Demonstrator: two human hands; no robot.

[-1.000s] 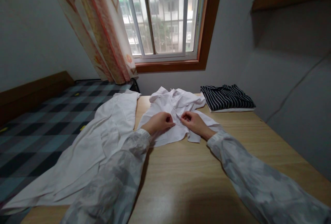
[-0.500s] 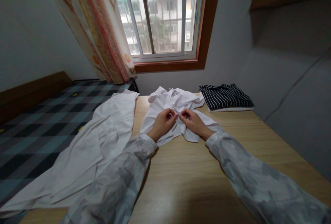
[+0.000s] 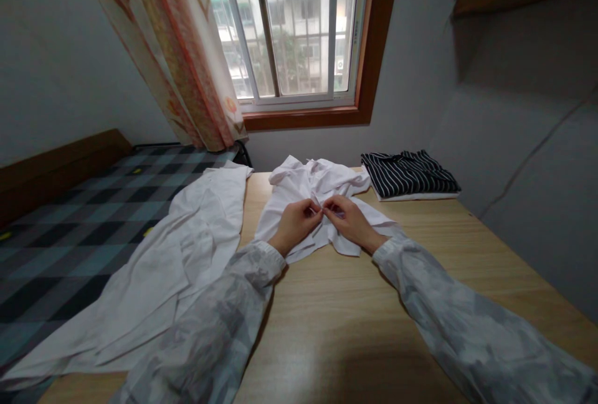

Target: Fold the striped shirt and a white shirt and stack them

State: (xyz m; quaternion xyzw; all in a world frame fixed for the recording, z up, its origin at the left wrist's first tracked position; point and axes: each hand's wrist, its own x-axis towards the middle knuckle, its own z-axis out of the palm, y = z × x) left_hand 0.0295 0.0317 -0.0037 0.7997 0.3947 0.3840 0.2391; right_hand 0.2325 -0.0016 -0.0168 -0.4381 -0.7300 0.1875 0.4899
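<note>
1. Shirt (image 3: 299, 195) lies crumpled mid-table, toward the far edge, under our hands.
2. Our left hand (image 3: 295, 225) and right hand (image 3: 349, 220) meet fingertip to fingertip, each pinching its front placket, likely to line up the two edges.
3. White cloth (image 3: 187, 254) drapes over the table's (image 3: 336, 329) left edge; striped stack (image 3: 407, 175) sits far right, clear.
4. Bare wood lies open nearer us.

arms: 2 | sleeves: long, loose, pale grey-white with soft mottled darker-grey blotches | cuffs: gathered at wrists | left hand (image 3: 295, 225): bare, no glove | right hand (image 3: 349, 222): bare, no glove
</note>
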